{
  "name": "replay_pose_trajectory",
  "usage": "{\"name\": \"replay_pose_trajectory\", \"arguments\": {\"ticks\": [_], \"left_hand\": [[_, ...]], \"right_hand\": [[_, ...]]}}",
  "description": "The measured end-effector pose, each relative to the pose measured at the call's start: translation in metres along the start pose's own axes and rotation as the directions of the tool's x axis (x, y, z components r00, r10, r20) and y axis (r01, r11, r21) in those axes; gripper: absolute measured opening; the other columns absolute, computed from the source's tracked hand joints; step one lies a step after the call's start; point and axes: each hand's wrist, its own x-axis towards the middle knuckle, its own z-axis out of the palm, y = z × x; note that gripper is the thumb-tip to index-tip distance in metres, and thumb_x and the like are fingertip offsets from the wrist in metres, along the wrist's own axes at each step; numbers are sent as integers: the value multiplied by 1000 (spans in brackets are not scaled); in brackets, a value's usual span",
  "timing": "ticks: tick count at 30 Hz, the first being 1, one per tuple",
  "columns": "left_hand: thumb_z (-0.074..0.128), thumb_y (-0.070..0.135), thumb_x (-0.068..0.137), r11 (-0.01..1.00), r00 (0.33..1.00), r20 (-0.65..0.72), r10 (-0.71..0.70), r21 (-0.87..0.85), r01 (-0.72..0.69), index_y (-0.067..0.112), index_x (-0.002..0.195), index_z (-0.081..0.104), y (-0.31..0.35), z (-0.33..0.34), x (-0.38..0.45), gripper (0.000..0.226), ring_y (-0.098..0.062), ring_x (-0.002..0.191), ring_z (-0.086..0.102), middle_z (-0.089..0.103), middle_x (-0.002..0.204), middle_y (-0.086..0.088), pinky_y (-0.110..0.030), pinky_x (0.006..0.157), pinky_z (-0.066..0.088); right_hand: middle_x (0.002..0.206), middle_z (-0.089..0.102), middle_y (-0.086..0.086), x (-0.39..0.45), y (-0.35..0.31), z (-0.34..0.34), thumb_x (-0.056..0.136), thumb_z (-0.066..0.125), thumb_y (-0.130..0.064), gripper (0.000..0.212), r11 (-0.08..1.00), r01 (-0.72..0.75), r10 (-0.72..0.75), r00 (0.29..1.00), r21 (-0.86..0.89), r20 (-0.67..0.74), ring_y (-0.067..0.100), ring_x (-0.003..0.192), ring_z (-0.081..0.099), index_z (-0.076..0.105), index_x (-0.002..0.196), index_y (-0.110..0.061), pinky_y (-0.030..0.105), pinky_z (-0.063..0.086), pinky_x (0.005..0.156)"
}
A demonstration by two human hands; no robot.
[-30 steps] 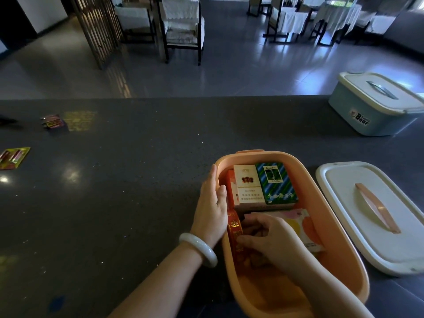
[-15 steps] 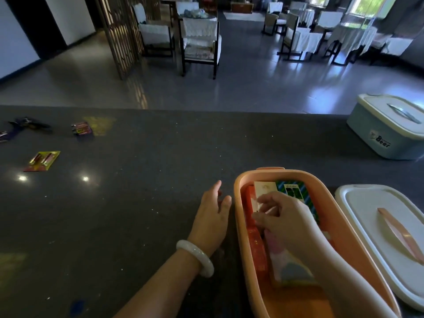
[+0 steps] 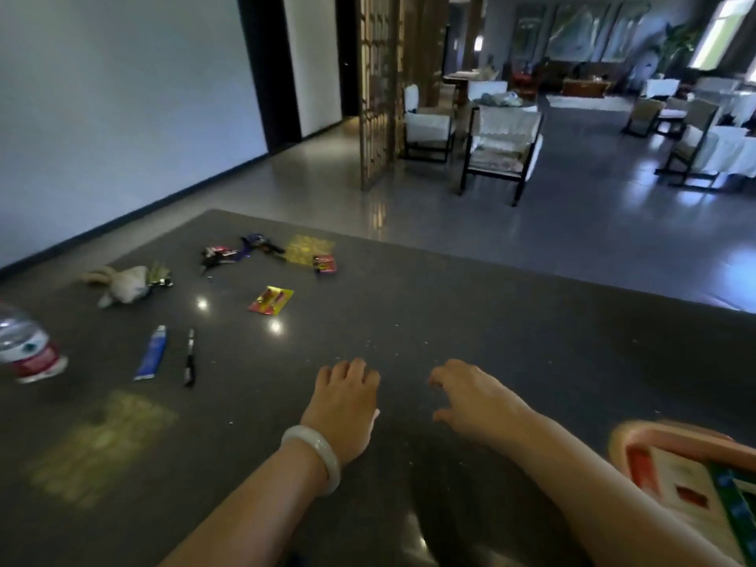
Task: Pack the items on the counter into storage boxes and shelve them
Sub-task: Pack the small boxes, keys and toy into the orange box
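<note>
My left hand (image 3: pixel 345 403), with a pale bangle on the wrist, hovers over the dark counter (image 3: pixel 470 321), fingers loosely curled and holding nothing. My right hand (image 3: pixel 474 396) is beside it, also empty, fingers relaxed. The orange storage box (image 3: pixel 638 439) shows only at the lower right corner, with cartons inside it. Loose items lie to the left on the counter: a red and yellow packet (image 3: pixel 271 300), a blue tube (image 3: pixel 151 354), a black pen (image 3: pixel 190 358), a plush toy (image 3: pixel 122 282), small wrapped packets (image 3: pixel 325 263) and a water bottle (image 3: pixel 24 349).
The counter's far edge runs diagonally, with a grey floor beyond. Chairs (image 3: pixel 501 145) and covered tables stand in the room behind, and a wooden lattice screen (image 3: pixel 376 88) rises near the counter's far corner.
The view has swung left. My right hand has come out of the orange box and my left has left its side; both now hang empty over the counter.
</note>
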Motion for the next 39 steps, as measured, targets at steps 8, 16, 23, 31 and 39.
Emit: {"name": "replay_pose_trajectory", "arguments": {"ticks": [8, 16, 23, 31, 39], "left_hand": [[58, 39, 91, 965, 965, 114, -234, 148, 217, 17, 136, 37, -128, 1, 6, 54, -30, 123, 42, 38, 135, -8, -44, 105, 34], [57, 47, 91, 955, 943, 155, -295, 42, 292, 14, 140, 32, -204, 23, 56, 65, -28, 125, 43, 38, 140, -10, -42, 103, 40], [54, 58, 88, 962, 955, 163, -246, -82, 262, 25, 150, 11, -265, 61, 129, 83, -30, 137, 27, 20, 152, -7, -46, 109, 33], [49, 63, 89, 982, 947, 296, -122, -101, 158, 37, 152, -8, -312, 96, 191, 89, -31, 143, 13, 2, 159, -1, -50, 114, 22], [59, 59, 85, 966, 932, 351, -89, -198, 167, 33, 152, 19, -321, 95, 194, 82, -24, 133, 19, 19, 147, 6, -43, 108, 31]], "right_hand": [[131, 46, 7, 110, -70, 1, 86, 68, -33, 53, 983, 164, -151, 979, -89, 137, 25, 120, 46, 48, 131, -13, 39, 44, 98], [139, 38, 10, 236, -97, 7, 85, 69, -37, 67, 979, 172, -151, 972, -109, 180, 30, 127, 39, 39, 138, -11, 43, 40, 103], [146, 27, 9, 355, -93, 14, 81, 73, -35, 83, 971, 189, -177, 980, -146, 92, 32, 131, 29, 25, 147, -15, 44, 38, 104], [161, -7, 4, 457, -69, 15, 86, 68, -37, 97, 978, 153, -149, 988, -141, 39, 33, 146, 4, 1, 154, -24, 46, 20, 117], [136, 39, 6, 462, -67, 28, 87, 65, -37, 63, 987, 156, -149, 977, 35, -155, 28, 122, 36, 37, 143, -25, 40, 34, 106]]}}
